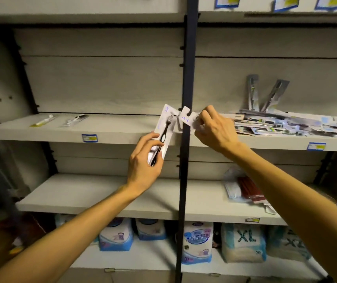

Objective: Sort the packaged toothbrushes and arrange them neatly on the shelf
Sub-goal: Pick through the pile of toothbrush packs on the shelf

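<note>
Two hands: left (143, 162) grips flat glossy black-toothbrush pack (162, 134); right (214, 129) pinches white card pack (188, 119).

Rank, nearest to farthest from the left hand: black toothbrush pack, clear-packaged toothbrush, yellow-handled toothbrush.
1. Black toothbrush pack: held in the left hand.
2. Clear-packaged toothbrush: on the shelf, to the left.
3. Yellow-handled toothbrush: farther left on the same shelf.

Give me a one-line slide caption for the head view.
Left hand holds a black packaged toothbrush, right hand another pack, beside the unsorted pile.
</note>
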A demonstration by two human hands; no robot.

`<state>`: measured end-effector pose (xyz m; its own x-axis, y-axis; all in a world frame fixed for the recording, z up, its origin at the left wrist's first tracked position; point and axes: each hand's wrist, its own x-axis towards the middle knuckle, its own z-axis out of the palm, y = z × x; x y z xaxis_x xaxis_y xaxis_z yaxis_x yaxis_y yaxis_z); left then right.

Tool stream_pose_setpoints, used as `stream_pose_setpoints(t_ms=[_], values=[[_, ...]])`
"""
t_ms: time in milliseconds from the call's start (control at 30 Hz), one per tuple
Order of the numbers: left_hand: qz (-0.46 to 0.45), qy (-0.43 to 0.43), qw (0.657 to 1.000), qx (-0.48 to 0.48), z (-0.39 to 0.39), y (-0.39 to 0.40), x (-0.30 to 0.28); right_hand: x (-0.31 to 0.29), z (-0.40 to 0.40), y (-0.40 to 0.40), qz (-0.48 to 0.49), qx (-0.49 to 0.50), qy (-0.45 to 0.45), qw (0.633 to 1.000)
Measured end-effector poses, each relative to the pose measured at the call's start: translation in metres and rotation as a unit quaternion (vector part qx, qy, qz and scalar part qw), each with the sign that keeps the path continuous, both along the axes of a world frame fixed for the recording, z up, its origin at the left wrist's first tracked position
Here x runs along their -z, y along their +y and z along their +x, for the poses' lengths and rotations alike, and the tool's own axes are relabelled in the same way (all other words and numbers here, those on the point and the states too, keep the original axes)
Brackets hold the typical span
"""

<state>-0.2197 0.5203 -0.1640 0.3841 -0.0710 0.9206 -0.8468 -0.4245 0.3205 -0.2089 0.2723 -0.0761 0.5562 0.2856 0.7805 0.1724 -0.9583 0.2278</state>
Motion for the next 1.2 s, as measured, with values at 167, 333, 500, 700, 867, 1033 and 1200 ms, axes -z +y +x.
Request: stream_pose_setpoints(t_ms=[167, 333, 500, 700, 867, 1033, 1200], values=[[0.012, 0.028, 0.997, -0.065, 0.012, 0.084, 0.0, 0.005, 0.034, 0.088, 0.007, -0.041, 0.024, 0.999], [0.034, 0.05, 0.99, -0.128, 0.039, 0.158, -0.004, 0.004, 0.081, 0.171, 0.059, -0.071, 0.075, 0.993], [0.04, 0.079, 0.981, -0.171, 0.085, 0.218, -0.01, 0.008, 0.142, 0.243, 0.146, -0.101, 0.102, 0.979], [0.086, 0.147, 0.958, -0.229, 0.175, 0.283, -0.033, -0.001, 0.234, 0.317, 0.238, -0.106, 0.175, 0.949], [0.082, 0.214, 0.942, -0.244, 0.254, 0.321, -0.052, -0.009, 0.315, 0.362, 0.274, -0.096, 0.213, 0.933], [0.039, 0.262, 0.939, -0.218, 0.313, 0.337, -0.05, -0.007, 0.373, 0.4, 0.308, -0.05, 0.279, 0.908], [0.101, 0.322, 0.923, -0.183, 0.361, 0.352, -0.053, -0.007, 0.409, 0.431, 0.287, -0.041, 0.282, 0.915]])
